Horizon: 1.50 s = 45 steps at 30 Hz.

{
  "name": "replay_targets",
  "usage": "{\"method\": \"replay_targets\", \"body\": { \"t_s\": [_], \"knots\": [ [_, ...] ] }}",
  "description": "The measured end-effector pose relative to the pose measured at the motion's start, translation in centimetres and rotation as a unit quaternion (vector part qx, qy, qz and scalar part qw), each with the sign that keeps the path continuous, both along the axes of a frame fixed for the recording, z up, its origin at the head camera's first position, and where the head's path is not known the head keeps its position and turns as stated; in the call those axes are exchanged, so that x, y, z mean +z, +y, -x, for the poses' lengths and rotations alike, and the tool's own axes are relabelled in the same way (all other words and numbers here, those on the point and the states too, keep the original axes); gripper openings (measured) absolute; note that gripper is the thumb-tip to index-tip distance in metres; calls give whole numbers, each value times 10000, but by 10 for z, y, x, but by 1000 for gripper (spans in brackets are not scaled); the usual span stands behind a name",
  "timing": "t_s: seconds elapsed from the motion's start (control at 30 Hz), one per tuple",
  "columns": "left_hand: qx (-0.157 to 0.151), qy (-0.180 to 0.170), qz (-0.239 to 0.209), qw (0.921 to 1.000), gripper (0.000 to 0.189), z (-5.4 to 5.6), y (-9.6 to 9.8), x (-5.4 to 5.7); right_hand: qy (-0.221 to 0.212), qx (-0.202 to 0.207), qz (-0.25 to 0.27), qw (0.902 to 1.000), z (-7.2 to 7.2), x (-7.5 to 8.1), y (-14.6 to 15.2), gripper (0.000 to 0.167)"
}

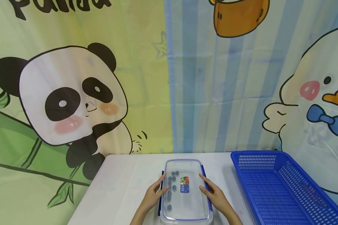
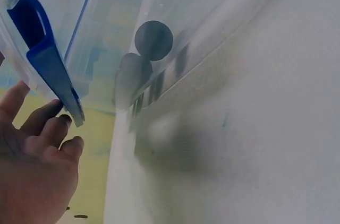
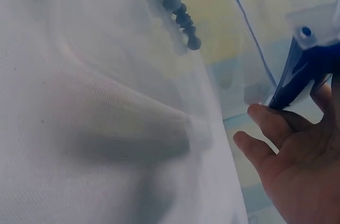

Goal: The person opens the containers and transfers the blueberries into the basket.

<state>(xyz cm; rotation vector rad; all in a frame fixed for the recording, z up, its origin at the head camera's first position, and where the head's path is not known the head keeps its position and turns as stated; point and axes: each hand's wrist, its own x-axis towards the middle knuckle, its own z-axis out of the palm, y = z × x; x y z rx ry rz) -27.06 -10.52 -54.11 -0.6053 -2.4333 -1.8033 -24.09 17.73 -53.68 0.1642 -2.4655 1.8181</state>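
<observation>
A clear lidded box (image 1: pixel 195 203) with blue side latches lies lengthwise on the table. Several dark grey balls (image 1: pixel 174 187) show inside, mostly along its left side. At the left edge, my left hand (image 1: pixel 152 193) has its thumb and forefinger over the lid's rim. In the left wrist view, its other fingers are loosely bent beside the blue latch (image 2: pixel 53 70), which juts outward. My right hand (image 1: pixel 217 196) reaches over the opposite rim with extended fingers. The right wrist view has its fingertips at the right latch (image 3: pixel 297 78), which also slants away from the box.
A blue perforated plastic basket (image 1: pixel 287 197) stands to the right on the white table (image 1: pixel 124 187). Behind the table hangs a curtain (image 1: pixel 208 93) printed with a panda and a white bird. A colourful label (image 1: pixel 184 184) is on the lid.
</observation>
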Motion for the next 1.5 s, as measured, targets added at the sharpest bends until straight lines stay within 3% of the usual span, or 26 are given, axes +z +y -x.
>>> {"method": "replay_targets", "body": {
  "t_s": [0.13, 0.23, 0.3, 0.6, 0.83, 0.97, 1.1, 1.27, 1.5],
  "knots": [
    [112, -267, -275, 9992, 56, 9, 1, -18, 51, 121, 462, 9988, 2, -4, 3, 50],
    [170, -465, -373, 9981, 56, 10, 2, -20, 46, 278, 575, 9980, 4, -5, 6, 48],
    [173, -538, -432, 9975, 56, 9, 2, -17, 37, 419, 591, 9974, 6, -5, 8, 47],
    [58, -576, -659, 9961, 63, -5, 3, 13, 186, 1091, 483, 9927, 9, 2, 14, 44],
    [89, -579, -566, 9967, 63, -4, 4, 15, 141, 1350, -59, 9907, 11, 5, 20, 47],
    [75, -653, -575, 9962, 63, -6, 4, 14, 132, 1525, -42, 9882, 10, 0, 23, 47],
    [75, -643, -533, 9965, 62, -8, 5, 13, 94, 1442, -77, 9895, 8, -5, 24, 46],
    [46, -540, -450, 9975, 61, -7, 5, 13, 95, 789, -707, 9943, 5, -6, 20, 50],
    [121, -513, -379, 9979, 61, -10, 6, 14, 739, 372, -1177, 9896, 2, -16, 15, 53]
  ]
}}
